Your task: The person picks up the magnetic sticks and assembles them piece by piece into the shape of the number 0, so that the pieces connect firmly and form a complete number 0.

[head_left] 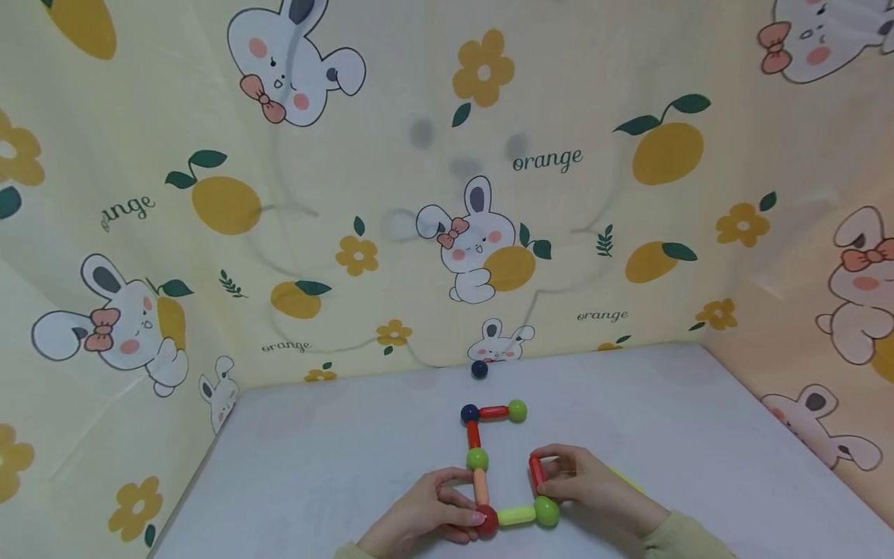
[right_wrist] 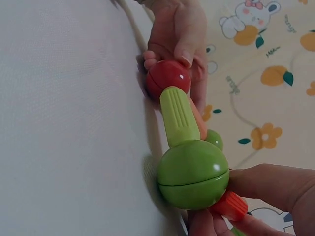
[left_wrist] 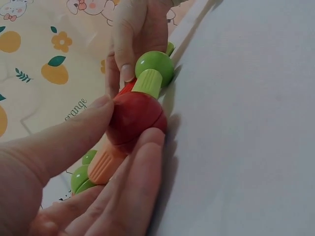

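A chain of balls and rods lies on the table. My left hand (head_left: 424,508) pinches the red ball (left_wrist: 135,118) at its near corner between thumb and fingers. From that ball an orange rod (head_left: 480,487) runs away to a green ball (head_left: 477,460), and a yellow-green rod (right_wrist: 178,114) runs right to another green ball (right_wrist: 193,174). My right hand (head_left: 590,479) grips a red rod (head_left: 536,472), its lower end at this right green ball. Part of the red rod is hidden by the fingers.
Farther along, a red rod (head_left: 473,435) leads to a dark blue ball (head_left: 469,413), then another red rod (head_left: 494,412) to a green ball (head_left: 517,411). A loose dark blue ball (head_left: 479,369) sits near the back wall. A yellow-green rod (head_left: 627,479) shows partly behind the right hand.
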`<action>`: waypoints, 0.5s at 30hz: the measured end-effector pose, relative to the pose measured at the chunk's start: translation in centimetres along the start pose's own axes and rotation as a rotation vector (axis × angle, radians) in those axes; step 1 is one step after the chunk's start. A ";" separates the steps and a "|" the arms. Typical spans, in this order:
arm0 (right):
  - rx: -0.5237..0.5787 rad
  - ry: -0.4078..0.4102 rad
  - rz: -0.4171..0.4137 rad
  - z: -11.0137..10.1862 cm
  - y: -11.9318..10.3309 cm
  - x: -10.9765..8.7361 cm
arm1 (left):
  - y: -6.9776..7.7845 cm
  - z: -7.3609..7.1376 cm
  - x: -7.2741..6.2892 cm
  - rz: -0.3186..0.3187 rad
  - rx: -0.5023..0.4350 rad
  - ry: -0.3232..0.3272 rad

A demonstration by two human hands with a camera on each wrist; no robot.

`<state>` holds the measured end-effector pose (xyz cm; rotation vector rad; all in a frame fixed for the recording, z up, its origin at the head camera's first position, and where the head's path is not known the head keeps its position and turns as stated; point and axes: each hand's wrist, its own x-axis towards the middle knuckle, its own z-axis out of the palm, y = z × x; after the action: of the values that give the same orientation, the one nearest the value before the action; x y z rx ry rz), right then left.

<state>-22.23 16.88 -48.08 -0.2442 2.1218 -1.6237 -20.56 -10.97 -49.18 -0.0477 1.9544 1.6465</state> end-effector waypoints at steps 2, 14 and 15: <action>0.006 0.000 -0.002 0.0 0.0 0.0 | 0.1 -0.2 0.0 -0.001 0.009 -0.004; 0.009 0.064 0.023 0.3 0.2 0.1 | 4.2 -3.9 1.5 0.223 0.121 0.109; 0.010 0.063 0.022 0.3 0.2 0.1 | 4.8 -4.2 1.9 0.268 0.130 0.128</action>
<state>-22.15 16.68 -48.32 -0.1682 2.1545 -1.6498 -25.63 -13.04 -45.38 0.1696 2.2415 1.7129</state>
